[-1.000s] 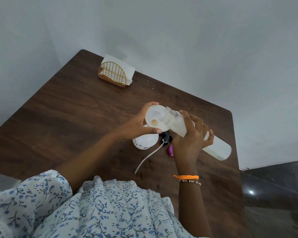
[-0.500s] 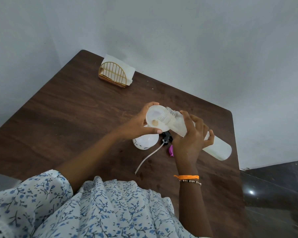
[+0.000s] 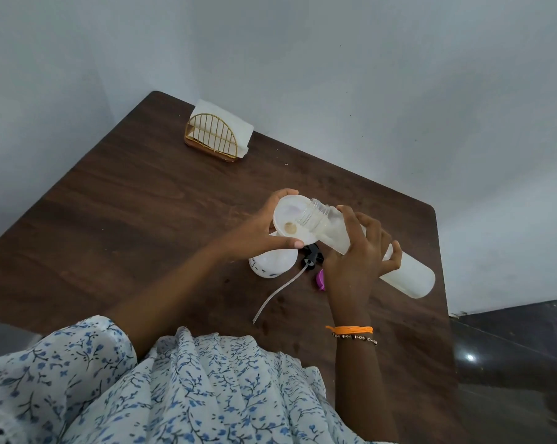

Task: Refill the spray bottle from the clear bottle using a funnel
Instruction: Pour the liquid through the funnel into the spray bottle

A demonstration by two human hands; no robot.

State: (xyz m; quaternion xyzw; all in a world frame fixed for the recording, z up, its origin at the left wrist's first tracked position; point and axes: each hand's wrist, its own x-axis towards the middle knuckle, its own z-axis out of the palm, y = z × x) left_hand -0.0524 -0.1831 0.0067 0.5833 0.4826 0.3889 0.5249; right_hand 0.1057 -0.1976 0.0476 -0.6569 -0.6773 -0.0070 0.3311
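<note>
While the left hand (image 3: 257, 233) pinches the white funnel (image 3: 290, 224) by its rim, thumb on the near edge and fingers curled over the far edge, the right hand (image 3: 355, 254) is wrapped around the clear bottle (image 3: 405, 277) a little behind its neck. That bottle lies tipped close to level, its open threaded mouth reaching over the funnel's bowl just beside the left fingertips, its base pointing away past the right hand toward the table's right edge. A small brownish spot sits at the funnel's throat; whether liquid is running cannot be told. Directly under the left hand's grip stands the white spray bottle (image 3: 272, 264) on the dark wooden table (image 3: 126, 219), the funnel sitting over its top. Between the two hands, below the funnel, lies the black spray head (image 3: 312, 253), its thin dip tube (image 3: 277, 293) trailing toward the person's blue-flowered sleeve (image 3: 62, 373). A purple cap (image 3: 320, 278) shows just beside the right hand's heel. An orange thread and a beaded band (image 3: 350, 331) circle the right wrist. Well beyond both hands, a gold wire napkin holder (image 3: 213, 137) stands at the table's far corner.
</note>
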